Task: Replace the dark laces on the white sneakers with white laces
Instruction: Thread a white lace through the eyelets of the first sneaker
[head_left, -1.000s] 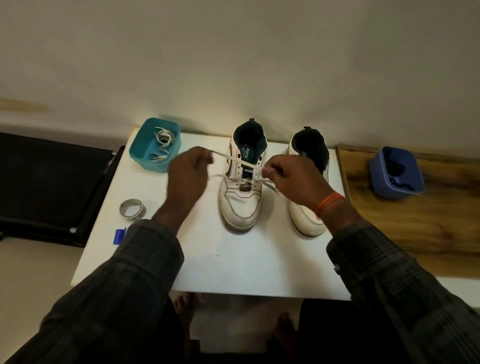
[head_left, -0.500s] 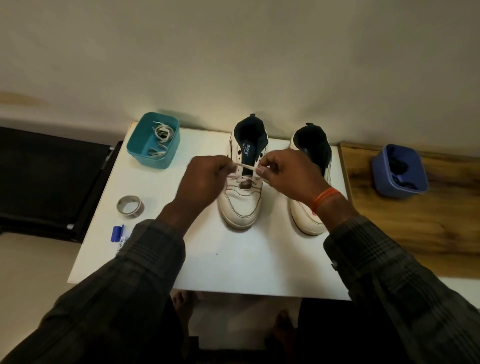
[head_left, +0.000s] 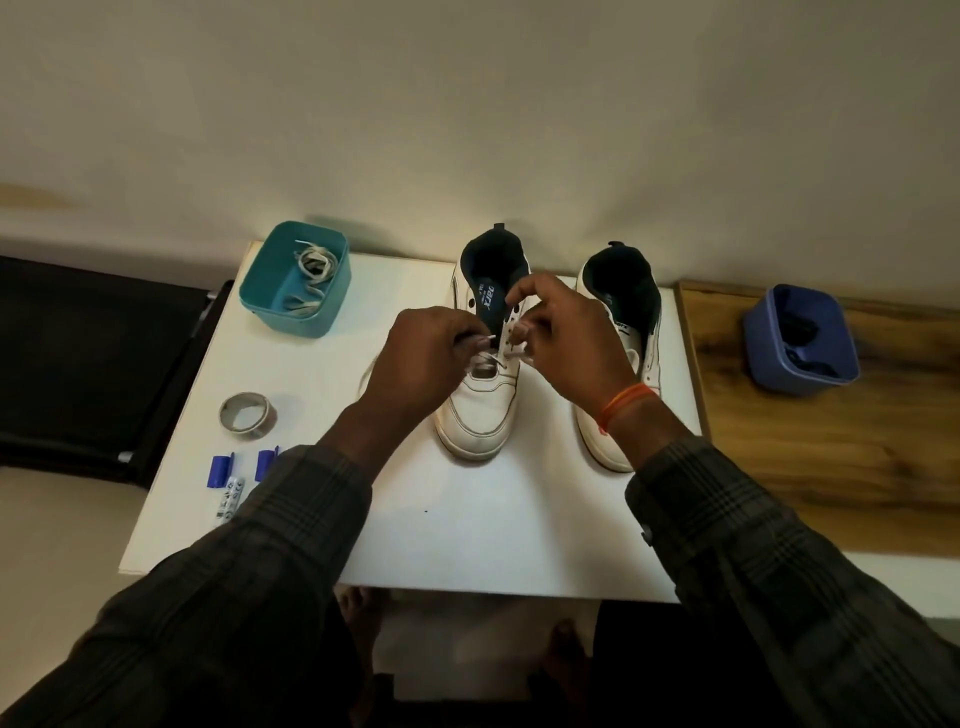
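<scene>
While both hands work over the middle of the frame, the items read from left to right as follows. At upper left a teal tub (head_left: 295, 280) holds a loose bundle of pale laces (head_left: 311, 270); below it on the white worktop (head_left: 467, 530) lie a roll of tape (head_left: 247, 414) and two blue-capped markers (head_left: 224, 486). The left hand (head_left: 415, 371) has its grip closed on one end of the white lace (head_left: 485, 359), pinched at the fingertips just left of the eyelet rows. That lace is threaded through the lowest eyelets of the left sneaker (head_left: 480, 395), which stands centre frame with its toe toward the bottom edge and its long axis running up the picture. The right hand (head_left: 569, 343) pinches the other lace end just right of the tongue (the exact finger contact is partly hidden). Both grips sit near the same eyelet level, so the next crossing appears to run sideways, across the shoe's long axis. The right sneaker (head_left: 618, 364) stands alongside with no lace visible. At far right, on the wooden top (head_left: 831, 452), a blue tub (head_left: 800, 338) holds dark laces (head_left: 800, 338).
</scene>
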